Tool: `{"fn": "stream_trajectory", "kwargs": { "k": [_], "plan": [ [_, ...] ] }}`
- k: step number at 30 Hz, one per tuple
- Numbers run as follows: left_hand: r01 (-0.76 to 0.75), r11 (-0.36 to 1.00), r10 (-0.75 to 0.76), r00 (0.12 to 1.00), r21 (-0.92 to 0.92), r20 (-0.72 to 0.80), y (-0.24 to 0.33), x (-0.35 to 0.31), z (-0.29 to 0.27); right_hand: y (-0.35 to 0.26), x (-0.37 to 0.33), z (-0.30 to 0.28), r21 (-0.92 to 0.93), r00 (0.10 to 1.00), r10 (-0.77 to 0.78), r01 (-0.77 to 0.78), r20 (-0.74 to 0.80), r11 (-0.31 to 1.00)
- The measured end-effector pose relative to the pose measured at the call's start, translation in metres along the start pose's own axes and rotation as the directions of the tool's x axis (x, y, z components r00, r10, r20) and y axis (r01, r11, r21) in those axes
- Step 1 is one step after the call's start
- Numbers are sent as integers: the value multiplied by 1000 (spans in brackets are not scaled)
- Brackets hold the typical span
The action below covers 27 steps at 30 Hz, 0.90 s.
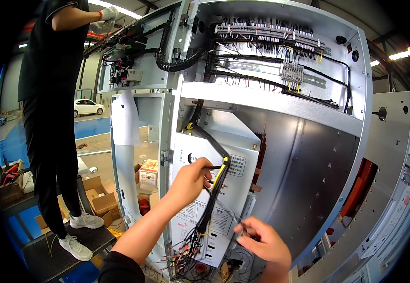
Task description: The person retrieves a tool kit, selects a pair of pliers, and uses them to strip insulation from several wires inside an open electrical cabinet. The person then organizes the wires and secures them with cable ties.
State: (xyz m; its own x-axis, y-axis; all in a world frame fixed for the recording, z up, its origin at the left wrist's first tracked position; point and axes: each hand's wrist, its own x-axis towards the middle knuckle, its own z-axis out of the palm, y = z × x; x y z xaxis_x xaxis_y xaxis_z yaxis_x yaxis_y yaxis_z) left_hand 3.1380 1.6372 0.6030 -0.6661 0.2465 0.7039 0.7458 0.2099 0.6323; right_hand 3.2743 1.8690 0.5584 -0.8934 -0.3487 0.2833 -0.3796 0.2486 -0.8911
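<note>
A black wire harness [213, 198] with a yellow-green wire along it hangs down the front of a white panelled unit inside a metal cabinet. Beside its middle, my left hand [189, 183] is closed, the fingers pinching at the harness; a short black piece runs from them to the bundle. Lower and to the right, my right hand [265, 243] is closed, thumb and fingers pressed around the end of a thin strand [228, 211]. That strand slants up behind the harness toward my left hand. Below, the harness fans out into many loose wire ends [188, 252] with small coloured tips.
Terminal rows [271, 33] and wiring fill the cabinet's upper bay. Its door [141, 101] stands open on the left, with a paper sheet on it. A person in black [49, 94] stands on a platform [68, 247]. Cardboard boxes [98, 193] lie behind; another cabinet [389, 188] is at right.
</note>
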Motion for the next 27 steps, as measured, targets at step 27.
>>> {"fn": "stream_trajectory", "kwargs": {
  "k": [27],
  "plan": [
    [161,917,-71,966,-365,248,-20,-7,5,-23,46,32,-388,893,-301,160,-335,908]
  ]
}}
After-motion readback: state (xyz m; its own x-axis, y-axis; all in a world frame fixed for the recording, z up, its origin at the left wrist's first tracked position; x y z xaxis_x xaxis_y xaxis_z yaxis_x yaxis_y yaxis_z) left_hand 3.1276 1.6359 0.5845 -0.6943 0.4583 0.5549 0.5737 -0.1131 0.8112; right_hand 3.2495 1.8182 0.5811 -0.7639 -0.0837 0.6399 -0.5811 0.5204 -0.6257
